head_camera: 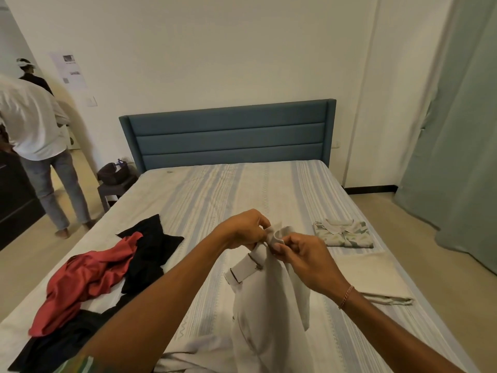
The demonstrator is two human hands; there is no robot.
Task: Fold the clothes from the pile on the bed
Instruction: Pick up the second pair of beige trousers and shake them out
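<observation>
Pinching the waistband of the white trousers, the left hand and the right hand each have a tight grip on the cloth, fingers curled around it, close together. The trousers hang down from the hands to the striped bed, where the lower part lies bunched up. A pink bracelet sits on the right wrist. On the left side of the bed lies the pile: a red garment on top of black clothes. On the right side lie a folded patterned shirt and, nearer, a folded beige cloth. Behind the bed stands a blue headboard. Another person stands far left.
</observation>
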